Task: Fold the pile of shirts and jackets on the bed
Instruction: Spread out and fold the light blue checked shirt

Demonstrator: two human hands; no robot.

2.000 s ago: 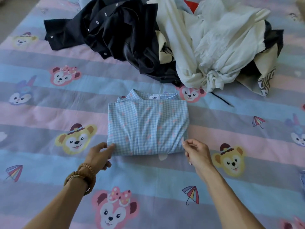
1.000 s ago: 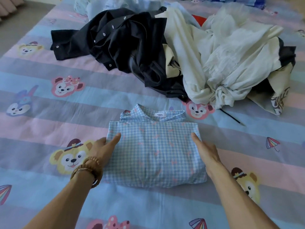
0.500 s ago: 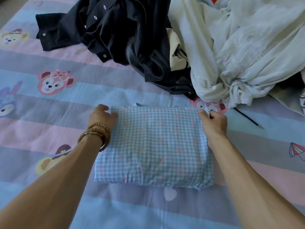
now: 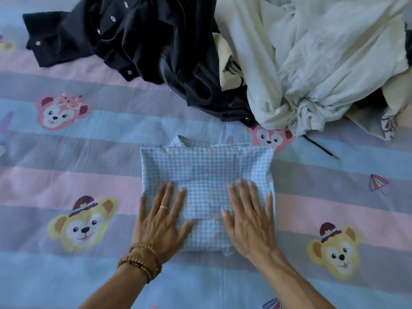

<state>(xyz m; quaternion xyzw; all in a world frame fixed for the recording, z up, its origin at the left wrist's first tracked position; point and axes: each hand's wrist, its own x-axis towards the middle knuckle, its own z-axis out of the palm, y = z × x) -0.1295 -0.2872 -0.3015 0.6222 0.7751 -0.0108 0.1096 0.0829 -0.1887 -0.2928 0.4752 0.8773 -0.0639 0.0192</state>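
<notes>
Two flat hands [image 4: 160, 221] on folded shirt [image 4: 207, 170]

One view only, from a camera worn on the person's head, looking forward and steeply down onto the bed [image 4: 66, 166]. Both forearms enter from the near edge, with the left hand [image 4: 159, 221] and right hand [image 4: 250, 221] just below the middle. The folded checked shirt [image 4: 207, 172] sits at the centre, close to the lens. The far edge crops the dark jacket [image 4: 142, 36] at far left and the pale garments [image 4: 330, 54] at far right. Wide-angle bending shows in the stripes toward the sides.
</notes>
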